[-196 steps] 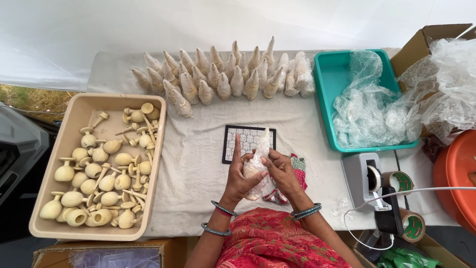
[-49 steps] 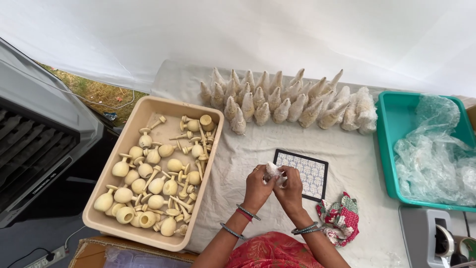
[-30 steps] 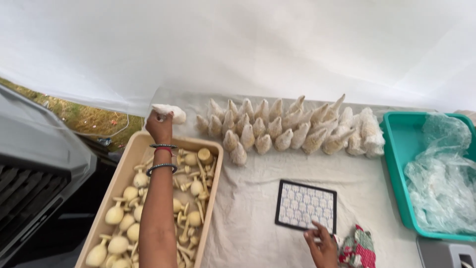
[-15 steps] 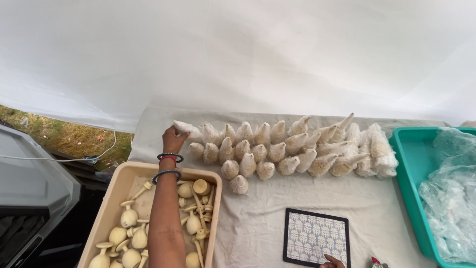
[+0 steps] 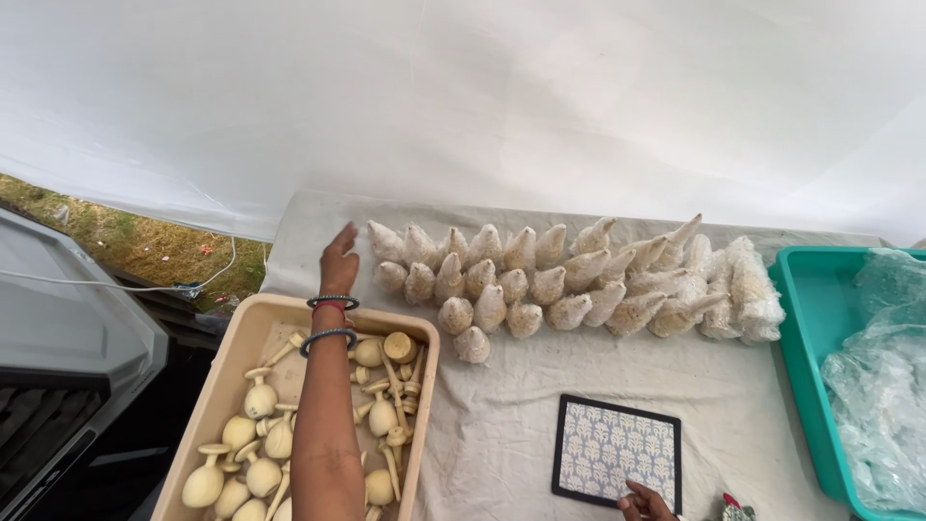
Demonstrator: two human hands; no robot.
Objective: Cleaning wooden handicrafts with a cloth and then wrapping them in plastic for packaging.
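Observation:
My left hand (image 5: 339, 260) is stretched out over the far end of the beige tray (image 5: 243, 359), fingers apart and empty, just left of a bubble-wrapped piece (image 5: 384, 240) standing at the left end of the row of wrapped pieces (image 5: 569, 280). My right hand (image 5: 644, 502) shows only partly at the bottom edge, its fingertips touching the near edge of a black-framed patterned tile (image 5: 617, 463). The tray holds several unwrapped cream wooden pieces (image 5: 376, 417) with stems and round bodies.
A white cloth (image 5: 502, 415) covers the table. A teal tub (image 5: 808, 357) with crumpled bubble wrap (image 5: 883, 386) stands at the right. A red patterned cloth (image 5: 735, 508) peeks in at the bottom. A grey machine (image 5: 68, 347) sits left of the table; white sheeting hangs behind.
My left hand carried the wrapped piece to the left end of the row, set it down and let go; it now hovers open beside it. The right hand stays by the tile.

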